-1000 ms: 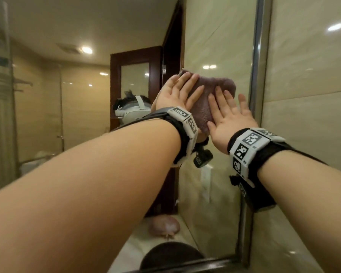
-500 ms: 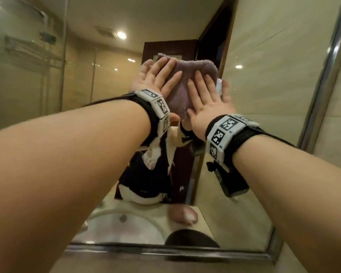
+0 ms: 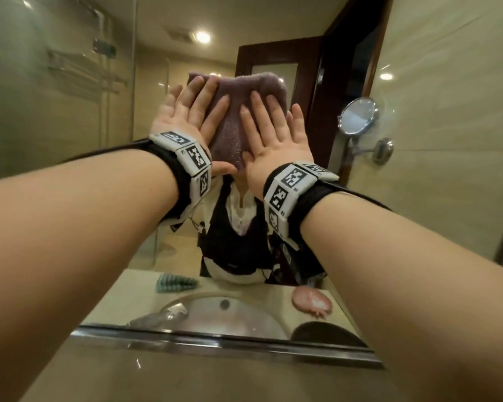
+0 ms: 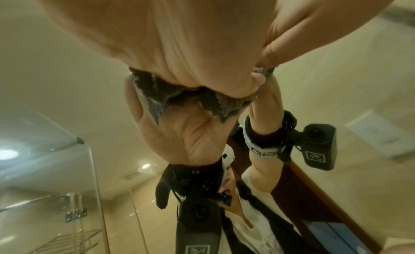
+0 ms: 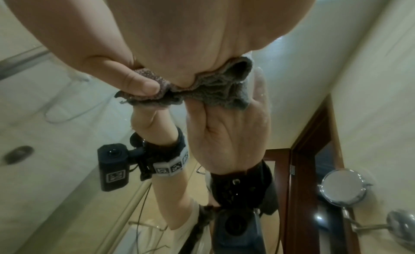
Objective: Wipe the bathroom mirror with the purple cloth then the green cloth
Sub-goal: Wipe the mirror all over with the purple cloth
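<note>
The purple cloth (image 3: 238, 111) lies flat against the bathroom mirror (image 3: 70, 117). My left hand (image 3: 186, 111) presses its left half with straight, spread fingers. My right hand (image 3: 273, 126) presses its right half the same way. In the left wrist view my palm (image 4: 179, 35) bears on the bunched cloth edge (image 4: 157, 94). In the right wrist view the cloth (image 5: 224, 90) is squeezed under my palm, with the left thumb (image 5: 139, 82) lying on its edge. A teal-green ribbed cloth (image 3: 176, 282) shows only as a reflection, lying on the counter left of the sink.
The mirror's metal bottom frame (image 3: 215, 340) runs below my arms. Reflected in the glass are a sink (image 3: 224, 311), a pink object (image 3: 311, 303), a round swing-arm mirror (image 3: 357, 116), a dark door and a glass shower screen. Tiled wall lies beyond the mirror's right edge.
Both hands slid the purple cloth leftward across the glass, away from the mirror's right edge toward its middle. My view swung down, and the counter's reflection is now in sight.
</note>
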A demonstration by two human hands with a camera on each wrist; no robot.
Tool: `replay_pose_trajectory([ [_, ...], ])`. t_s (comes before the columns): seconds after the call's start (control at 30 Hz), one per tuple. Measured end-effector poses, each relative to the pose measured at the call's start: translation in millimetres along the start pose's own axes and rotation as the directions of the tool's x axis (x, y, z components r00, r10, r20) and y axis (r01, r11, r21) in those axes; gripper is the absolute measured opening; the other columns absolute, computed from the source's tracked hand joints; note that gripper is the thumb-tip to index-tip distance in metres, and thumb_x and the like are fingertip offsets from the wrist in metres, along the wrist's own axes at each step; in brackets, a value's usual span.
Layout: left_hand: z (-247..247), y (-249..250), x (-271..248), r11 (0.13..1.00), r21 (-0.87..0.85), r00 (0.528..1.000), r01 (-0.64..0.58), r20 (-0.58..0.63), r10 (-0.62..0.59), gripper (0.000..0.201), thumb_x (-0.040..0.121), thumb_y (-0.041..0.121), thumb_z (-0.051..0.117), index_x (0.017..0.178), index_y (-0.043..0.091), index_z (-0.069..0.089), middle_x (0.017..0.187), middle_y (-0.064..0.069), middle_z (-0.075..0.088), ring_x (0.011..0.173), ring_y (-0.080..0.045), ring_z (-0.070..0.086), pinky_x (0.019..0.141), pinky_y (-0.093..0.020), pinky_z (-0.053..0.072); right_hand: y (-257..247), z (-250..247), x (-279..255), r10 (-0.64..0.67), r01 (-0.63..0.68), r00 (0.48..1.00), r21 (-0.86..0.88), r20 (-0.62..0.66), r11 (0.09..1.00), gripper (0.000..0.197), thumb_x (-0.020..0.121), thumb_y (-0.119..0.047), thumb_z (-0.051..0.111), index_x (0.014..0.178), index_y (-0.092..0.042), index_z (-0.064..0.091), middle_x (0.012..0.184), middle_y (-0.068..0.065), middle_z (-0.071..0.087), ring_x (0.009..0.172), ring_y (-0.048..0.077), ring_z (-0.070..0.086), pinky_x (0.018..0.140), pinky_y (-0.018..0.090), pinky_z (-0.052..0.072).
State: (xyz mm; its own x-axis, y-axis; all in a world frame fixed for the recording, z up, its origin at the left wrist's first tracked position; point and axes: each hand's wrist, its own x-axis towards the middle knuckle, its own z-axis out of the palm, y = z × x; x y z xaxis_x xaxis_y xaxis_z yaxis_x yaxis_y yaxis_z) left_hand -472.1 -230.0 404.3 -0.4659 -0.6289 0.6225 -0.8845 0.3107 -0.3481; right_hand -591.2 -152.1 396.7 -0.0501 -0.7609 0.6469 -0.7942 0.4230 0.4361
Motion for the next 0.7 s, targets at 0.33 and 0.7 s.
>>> replay_pose_trajectory([
  [0.33, -5, 9, 1, 0.996, 0.086, 1.0, -0.028, 0.011, 0.028, 0.112, 0.076, 0.082, 0.02, 0.141, 0.006, -0.029, 0.146, -0.021, -0.034, 0.139, -0.033, -0.025, 0.111, -0.046, -0.017, 5, 15, -13, 0.029, -0.028, 0.998, 0.027, -0.052, 0.999, 0.062, 0.099, -0.044, 0.016, 0.146, -0.024, -0.02, 0.153, -0.001, -0.026, 0.141, 0.02, -0.024, 0.107, 0.043, -0.023],
  [0.7, -23, 65, 2, 0.991, 0.104, 0.997, -0.082, 0.011, 0.082, 0.108, 0.076, 0.082, 0.015, 0.137, 0.007, -0.034, 0.146, -0.02, -0.034, 0.137, -0.035, -0.028, 0.109, -0.047, -0.019, 57, 35, -44, 0.059, -0.057, 0.997, 0.038, -0.054, 0.998, 0.062, 0.099, -0.045, 0.018, 0.146, -0.027, -0.018, 0.154, -0.005, -0.025, 0.141, 0.016, -0.023, 0.106, 0.04, -0.024],
])
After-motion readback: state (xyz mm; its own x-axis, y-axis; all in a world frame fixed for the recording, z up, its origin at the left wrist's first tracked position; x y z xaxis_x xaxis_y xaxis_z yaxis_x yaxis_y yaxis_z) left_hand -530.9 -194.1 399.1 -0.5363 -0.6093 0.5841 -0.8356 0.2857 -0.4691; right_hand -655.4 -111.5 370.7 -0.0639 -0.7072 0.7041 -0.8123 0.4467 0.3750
